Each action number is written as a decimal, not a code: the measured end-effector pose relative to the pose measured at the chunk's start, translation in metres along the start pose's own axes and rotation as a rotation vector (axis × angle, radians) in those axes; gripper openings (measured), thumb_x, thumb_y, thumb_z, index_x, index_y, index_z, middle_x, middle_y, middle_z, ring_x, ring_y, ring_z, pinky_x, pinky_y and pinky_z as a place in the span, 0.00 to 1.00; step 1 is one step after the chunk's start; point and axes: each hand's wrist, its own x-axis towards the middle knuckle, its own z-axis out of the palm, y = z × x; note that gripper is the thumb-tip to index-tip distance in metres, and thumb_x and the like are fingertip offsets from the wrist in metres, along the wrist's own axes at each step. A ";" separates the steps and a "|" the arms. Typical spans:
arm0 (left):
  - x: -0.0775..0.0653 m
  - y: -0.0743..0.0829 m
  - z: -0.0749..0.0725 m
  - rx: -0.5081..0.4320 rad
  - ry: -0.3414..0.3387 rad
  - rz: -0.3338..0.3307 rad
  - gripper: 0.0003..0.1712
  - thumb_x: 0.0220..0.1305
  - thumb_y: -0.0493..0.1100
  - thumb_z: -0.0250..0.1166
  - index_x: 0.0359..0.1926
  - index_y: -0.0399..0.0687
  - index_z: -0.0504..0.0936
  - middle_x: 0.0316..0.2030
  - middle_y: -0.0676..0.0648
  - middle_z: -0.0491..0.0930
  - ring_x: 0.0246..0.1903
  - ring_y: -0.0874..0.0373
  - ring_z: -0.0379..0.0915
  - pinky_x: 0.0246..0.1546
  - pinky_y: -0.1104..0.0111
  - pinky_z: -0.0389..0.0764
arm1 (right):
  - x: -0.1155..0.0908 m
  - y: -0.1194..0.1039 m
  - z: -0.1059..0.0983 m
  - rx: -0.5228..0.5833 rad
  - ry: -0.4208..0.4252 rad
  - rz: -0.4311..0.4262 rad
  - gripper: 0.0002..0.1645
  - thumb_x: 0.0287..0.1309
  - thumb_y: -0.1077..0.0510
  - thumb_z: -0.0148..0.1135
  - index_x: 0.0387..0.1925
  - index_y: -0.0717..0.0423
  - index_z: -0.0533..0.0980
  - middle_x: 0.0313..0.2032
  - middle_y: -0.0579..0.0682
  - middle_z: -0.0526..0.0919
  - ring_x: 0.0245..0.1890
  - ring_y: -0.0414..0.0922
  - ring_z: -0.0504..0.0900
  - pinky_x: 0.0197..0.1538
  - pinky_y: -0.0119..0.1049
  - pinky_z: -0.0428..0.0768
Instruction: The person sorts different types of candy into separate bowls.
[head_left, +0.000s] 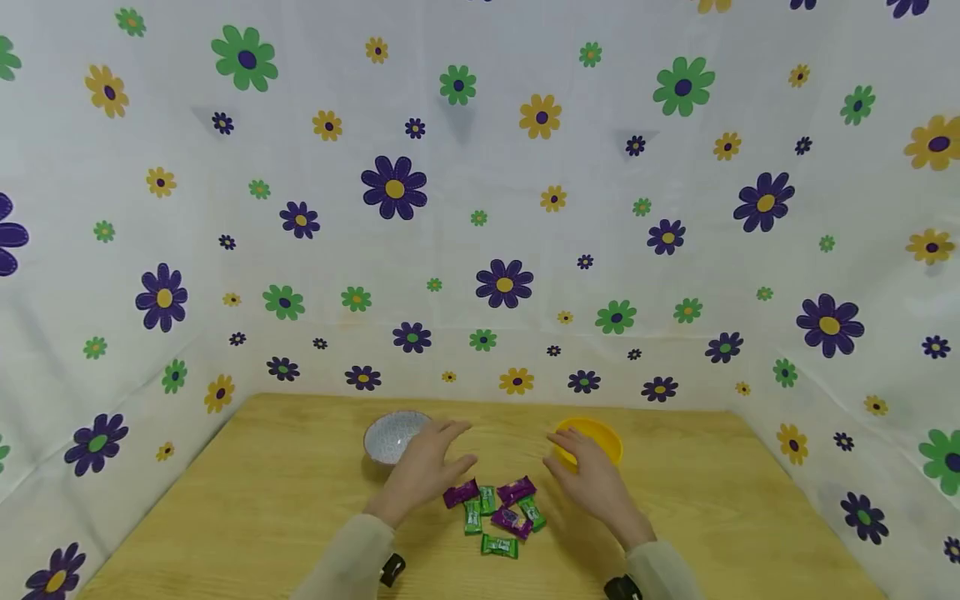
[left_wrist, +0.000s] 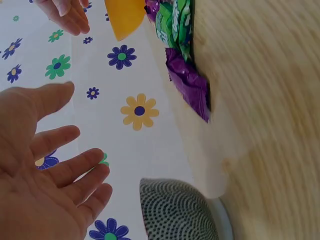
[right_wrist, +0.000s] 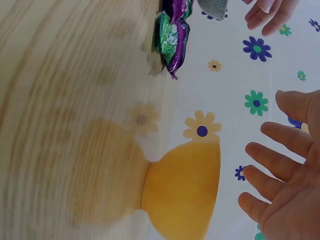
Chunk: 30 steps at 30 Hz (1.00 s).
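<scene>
My left hand point(head_left: 422, 468) hovers over the table with fingers spread and nothing in it, overlapping the right side of a grey patterned bowl point(head_left: 392, 437) in the head view. Opposite it, my right hand point(head_left: 591, 479) is also empty, its fingers relaxed near a yellow bowl point(head_left: 609, 442). Between and below the hands lies a loose group of small wrapped candies: several in green wrappers point(head_left: 498, 546) and 3 in purple wrappers point(head_left: 512, 522). The left wrist view shows a purple candy point(left_wrist: 187, 82) lying at the edge of the group, apart from the left fingers.
The light wooden table point(head_left: 262, 500) carries both bowls towards its back. A white flowered cloth point(head_left: 450, 250) stands behind the table and along both sides. Dark wrist straps point(head_left: 392, 570) show below both sleeves.
</scene>
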 end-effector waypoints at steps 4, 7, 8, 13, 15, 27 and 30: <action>0.001 -0.002 0.006 -0.096 -0.004 -0.018 0.26 0.65 0.46 0.66 0.62 0.45 0.76 0.58 0.41 0.77 0.56 0.43 0.74 0.56 0.49 0.76 | 0.000 0.008 0.000 0.037 0.081 0.048 0.22 0.64 0.54 0.62 0.58 0.59 0.77 0.59 0.58 0.79 0.63 0.58 0.73 0.65 0.56 0.70; 0.005 -0.002 0.009 -0.146 -0.013 -0.003 0.22 0.65 0.44 0.66 0.59 0.44 0.78 0.53 0.41 0.80 0.50 0.46 0.77 0.49 0.52 0.80 | 0.001 0.016 -0.004 0.044 0.123 0.070 0.22 0.64 0.56 0.63 0.57 0.59 0.77 0.58 0.58 0.80 0.61 0.58 0.75 0.64 0.56 0.72; 0.007 -0.003 0.011 -0.166 -0.020 -0.001 0.21 0.64 0.43 0.66 0.58 0.44 0.79 0.51 0.41 0.81 0.48 0.48 0.77 0.47 0.54 0.80 | 0.001 0.018 -0.005 0.050 0.126 0.082 0.22 0.64 0.56 0.63 0.57 0.59 0.77 0.58 0.58 0.79 0.61 0.59 0.75 0.64 0.56 0.71; 0.012 -0.004 0.023 -0.254 -0.073 -0.014 0.19 0.65 0.42 0.66 0.56 0.45 0.80 0.48 0.39 0.81 0.45 0.50 0.77 0.45 0.56 0.81 | -0.002 0.030 -0.012 0.075 0.121 0.111 0.22 0.64 0.60 0.61 0.58 0.63 0.75 0.59 0.63 0.78 0.62 0.62 0.73 0.65 0.58 0.70; 0.015 -0.003 0.027 -0.271 -0.094 -0.026 0.19 0.65 0.42 0.66 0.56 0.45 0.80 0.48 0.39 0.82 0.45 0.50 0.77 0.44 0.56 0.81 | -0.002 0.035 -0.014 0.062 0.131 0.117 0.22 0.64 0.60 0.61 0.59 0.64 0.75 0.59 0.64 0.77 0.62 0.63 0.73 0.65 0.59 0.70; 0.033 -0.001 0.039 -0.287 -0.208 -0.049 0.19 0.64 0.44 0.67 0.55 0.43 0.81 0.48 0.42 0.83 0.45 0.52 0.78 0.48 0.56 0.80 | -0.002 0.052 -0.029 0.052 0.138 0.162 0.22 0.65 0.62 0.58 0.60 0.66 0.74 0.61 0.66 0.74 0.64 0.64 0.70 0.66 0.60 0.67; 0.036 -0.001 0.040 -0.320 -0.248 -0.064 0.19 0.64 0.45 0.67 0.54 0.43 0.82 0.47 0.43 0.83 0.45 0.53 0.78 0.48 0.56 0.80 | -0.002 0.055 -0.029 0.076 0.121 0.183 0.24 0.65 0.62 0.57 0.61 0.67 0.72 0.63 0.67 0.72 0.65 0.65 0.68 0.67 0.61 0.65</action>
